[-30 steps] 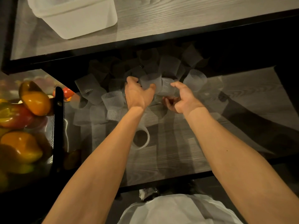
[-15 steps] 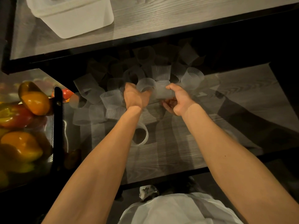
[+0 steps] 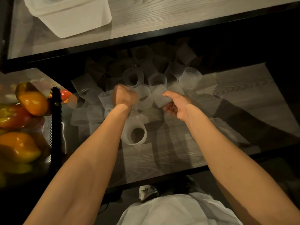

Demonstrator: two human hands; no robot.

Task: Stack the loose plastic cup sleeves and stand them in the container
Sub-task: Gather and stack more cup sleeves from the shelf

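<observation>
We take the lone sleeve, lying on its side on the lower shelf between the two forearms, as our marker. Far to its left we see orange and red peppers piled behind a black perforated post. Up and to the left of it, on the upper shelf, stands the white container; its top is cut off by the frame's edge, so we cannot see into it. Just beyond the lone sleeve, toward the back of the lower shelf, spreads the heap of sleeves, translucent and ribbed, tumbled every way and fading into shadow under the upper shelf. Directly behind the marker the left hand is balled up, its fingers curled round the edge of a ribbed sleeve; the hand is blurred, so we cannot make out each finger. Behind and to the right, the right hand pinches a second sleeve, thumb on top, fingers curled beneath. The two held sleeves touch. Farther back and right of the marker, an upright sleeve stands at the heap's edge.
</observation>
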